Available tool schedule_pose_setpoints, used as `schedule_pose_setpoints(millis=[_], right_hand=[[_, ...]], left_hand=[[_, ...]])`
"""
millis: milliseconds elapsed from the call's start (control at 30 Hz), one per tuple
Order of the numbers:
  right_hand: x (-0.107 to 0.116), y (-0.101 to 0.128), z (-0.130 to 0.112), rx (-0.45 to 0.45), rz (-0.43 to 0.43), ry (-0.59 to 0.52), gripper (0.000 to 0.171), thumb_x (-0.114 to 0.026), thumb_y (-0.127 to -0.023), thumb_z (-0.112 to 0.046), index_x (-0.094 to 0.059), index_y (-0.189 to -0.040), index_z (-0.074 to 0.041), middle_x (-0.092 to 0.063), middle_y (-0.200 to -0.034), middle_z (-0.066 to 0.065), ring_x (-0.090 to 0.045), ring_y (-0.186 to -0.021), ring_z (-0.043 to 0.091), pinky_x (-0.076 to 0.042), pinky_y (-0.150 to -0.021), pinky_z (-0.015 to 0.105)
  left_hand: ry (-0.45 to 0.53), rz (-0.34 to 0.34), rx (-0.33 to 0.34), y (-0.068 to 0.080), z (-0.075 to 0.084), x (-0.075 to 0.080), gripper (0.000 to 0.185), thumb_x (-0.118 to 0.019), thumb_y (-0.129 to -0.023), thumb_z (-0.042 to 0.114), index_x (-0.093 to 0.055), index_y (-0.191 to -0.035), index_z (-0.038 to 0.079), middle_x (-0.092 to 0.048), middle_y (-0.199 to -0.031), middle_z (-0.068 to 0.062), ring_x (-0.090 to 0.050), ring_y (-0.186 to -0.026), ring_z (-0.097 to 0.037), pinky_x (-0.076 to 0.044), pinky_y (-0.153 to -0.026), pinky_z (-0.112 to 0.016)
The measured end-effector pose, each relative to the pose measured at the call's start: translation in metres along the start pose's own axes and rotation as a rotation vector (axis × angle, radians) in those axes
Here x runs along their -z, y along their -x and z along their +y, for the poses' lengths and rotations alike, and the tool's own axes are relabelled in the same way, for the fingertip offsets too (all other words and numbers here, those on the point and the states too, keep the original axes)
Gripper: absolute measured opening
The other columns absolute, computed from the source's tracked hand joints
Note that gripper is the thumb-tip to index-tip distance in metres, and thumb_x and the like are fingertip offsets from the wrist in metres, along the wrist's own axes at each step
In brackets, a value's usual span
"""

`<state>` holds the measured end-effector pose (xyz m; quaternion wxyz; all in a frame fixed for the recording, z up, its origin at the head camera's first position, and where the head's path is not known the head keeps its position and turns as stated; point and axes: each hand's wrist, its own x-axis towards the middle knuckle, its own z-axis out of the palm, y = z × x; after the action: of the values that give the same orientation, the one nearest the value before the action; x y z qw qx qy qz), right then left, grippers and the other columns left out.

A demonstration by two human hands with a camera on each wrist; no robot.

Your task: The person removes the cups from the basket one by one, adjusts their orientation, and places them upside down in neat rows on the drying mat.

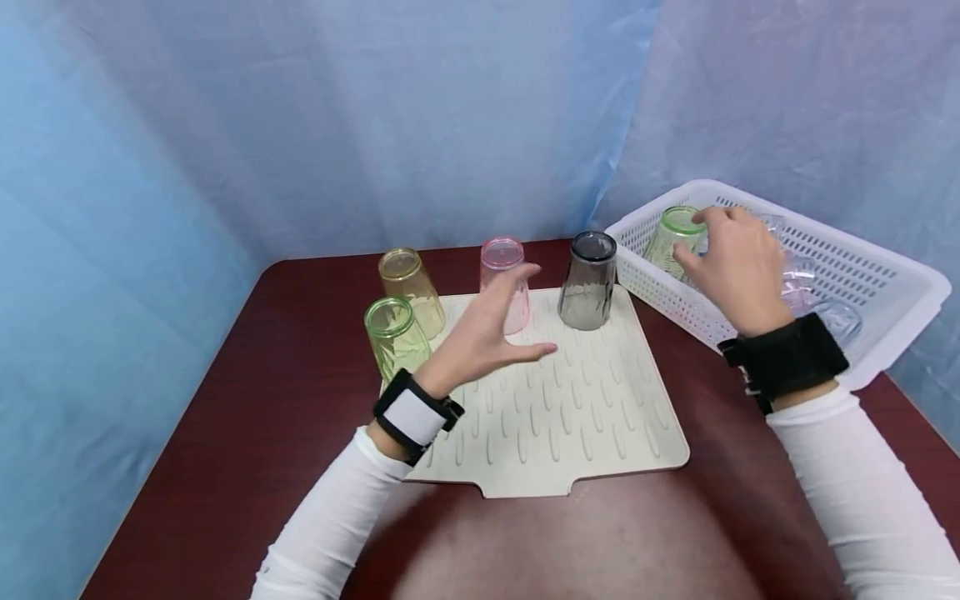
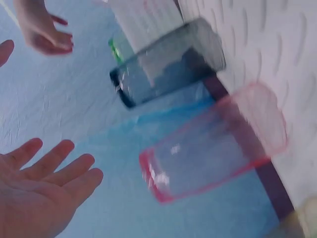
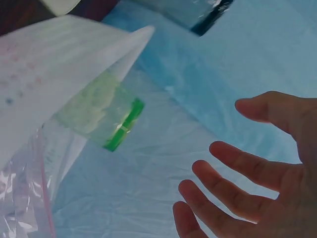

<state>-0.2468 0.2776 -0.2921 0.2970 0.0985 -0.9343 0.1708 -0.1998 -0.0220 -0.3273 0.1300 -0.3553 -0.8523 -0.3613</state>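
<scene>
My left hand (image 1: 487, 329) hovers over the cream draining mat (image 1: 525, 479), fingers and thumb spread apart with nothing between them. Just behind it an upside-down pink glass (image 1: 502, 252) stands on the mat; a dark grey glass (image 1: 587, 287) is to its right. Left of the hand are a yellow glass (image 1: 412, 287) and a light green glass (image 1: 393, 333), both upside down. My right hand (image 1: 738, 262) is above the white basket (image 1: 900, 287), spread beside a green glass (image 1: 681, 233) there. In the right wrist view a gap separates its fingers (image 3: 237, 166) from that glass.
Several clear glasses, one pinkish (image 1: 797, 279) and one bluish (image 1: 836, 319), lie in the basket, partly behind the right hand. The basket stands right of the mat on a dark red table (image 1: 247, 400). Blue cloth (image 1: 420, 117) hangs behind the table.
</scene>
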Motion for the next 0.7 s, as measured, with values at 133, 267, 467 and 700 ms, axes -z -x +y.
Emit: schedule_pose_setpoints(millis=[133, 267, 467, 700], right_hand=[[-0.010, -0.024, 0.010, -0.023, -0.198, 0.025, 0.047, -0.063, -0.087, -0.019, -0.055, -0.123, 0.010, -0.051, -0.115, 0.037, -0.048, -0.097, 0.056, -0.040, -0.075, 0.063], [-0.022, -0.050, 0.018, -0.005, -0.422, 0.052, 0.058, -0.063, -0.090, -0.021, -0.045, -0.134, 0.012, -0.043, -0.127, 0.040, -0.039, -0.114, 0.056, -0.033, -0.094, 0.064], [-0.031, -0.072, 0.032, -0.054, -0.671, 0.102, 0.071, -0.066, -0.088, -0.019, -0.032, -0.142, 0.013, -0.033, -0.134, 0.042, -0.029, -0.123, 0.056, -0.029, -0.097, 0.066], [-0.029, -0.073, 0.052, -0.103, -0.803, 0.120, 0.069, -0.067, -0.087, -0.023, -0.036, -0.137, 0.012, -0.038, -0.128, 0.043, -0.041, -0.112, 0.057, -0.039, -0.089, 0.063]], left_hand=[[0.007, -0.123, 0.000, 0.000, 0.005, -0.020, 0.083, -0.082, -0.078, 0.028, -0.037, -0.142, -0.001, -0.044, -0.142, -0.013, -0.038, -0.133, -0.019, -0.027, -0.108, -0.025], [0.004, -0.195, -0.025, 0.004, 0.009, -0.035, 0.079, -0.081, -0.079, 0.028, -0.040, -0.142, 0.000, -0.041, -0.145, -0.014, -0.035, -0.136, -0.021, -0.026, -0.109, -0.025], [0.006, -0.228, -0.044, 0.008, 0.017, -0.049, 0.076, -0.080, -0.081, 0.027, -0.042, -0.142, 0.001, -0.035, -0.149, -0.017, -0.031, -0.138, -0.024, -0.023, -0.111, -0.028], [-0.009, -0.323, -0.031, 0.012, 0.027, -0.062, 0.075, -0.078, -0.082, 0.032, -0.043, -0.142, 0.005, -0.035, -0.149, -0.016, -0.032, -0.138, -0.024, -0.024, -0.111, -0.027]])
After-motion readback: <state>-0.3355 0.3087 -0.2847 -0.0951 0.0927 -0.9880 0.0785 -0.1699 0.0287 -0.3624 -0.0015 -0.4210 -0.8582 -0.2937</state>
